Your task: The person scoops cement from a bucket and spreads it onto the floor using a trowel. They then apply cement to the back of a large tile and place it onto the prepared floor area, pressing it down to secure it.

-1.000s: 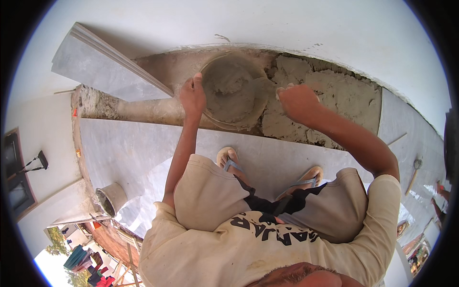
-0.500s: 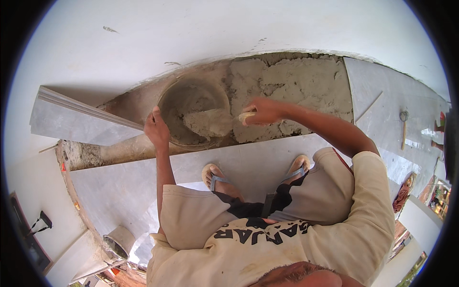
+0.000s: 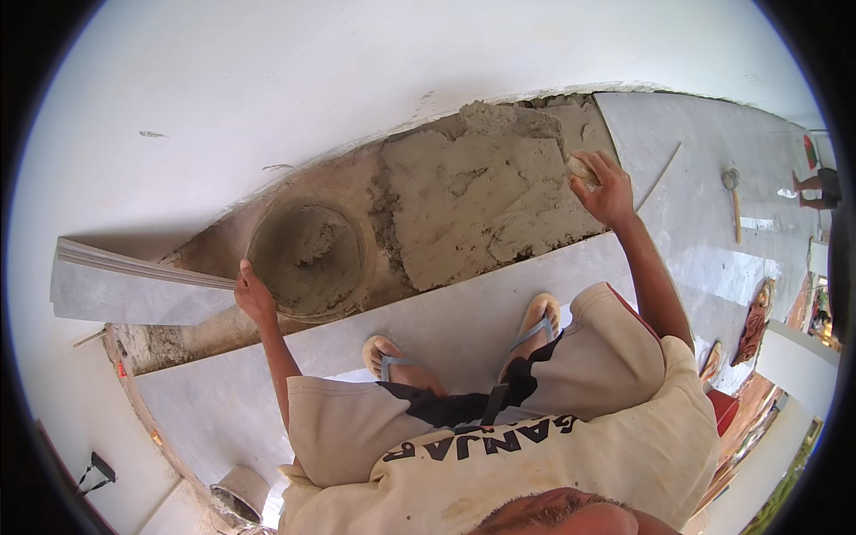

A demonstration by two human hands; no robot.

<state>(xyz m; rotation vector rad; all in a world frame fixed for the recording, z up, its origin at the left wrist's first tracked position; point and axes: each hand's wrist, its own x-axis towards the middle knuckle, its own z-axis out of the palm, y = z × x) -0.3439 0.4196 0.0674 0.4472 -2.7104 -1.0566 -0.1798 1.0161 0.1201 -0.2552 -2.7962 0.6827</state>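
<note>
My left hand (image 3: pixel 253 292) grips the rim of a round mortar bucket (image 3: pixel 308 260), which holds wet grey mortar. My right hand (image 3: pixel 603 193) is closed round the pale handle of a trowel (image 3: pixel 580 169) over the right end of a rough bed of spread mortar (image 3: pixel 464 209). The blade is hard to make out among the mortar. The bed lies between a white wall (image 3: pixel 383 62) and the grey tiles (image 3: pixel 464 294) under my sandalled feet. A stack of long grey tiles (image 3: pixel 143 290) leans at the left, beside the bucket.
Laid tiles (image 3: pixel 687 134) at the right carry a thin strip (image 3: pixel 661 176) and a long-handled mallet (image 3: pixel 736 205). Another person's legs (image 3: pixel 811 187) show at the far right. A reddish cloth (image 3: pixel 752 325) lies lower right, and a second bucket (image 3: pixel 239 493) sits lower left.
My right hand has carried the trowel from the bucket across to the right end of the mortar bed. The view has shifted, putting the bucket farther left. My left hand still grips its rim.
</note>
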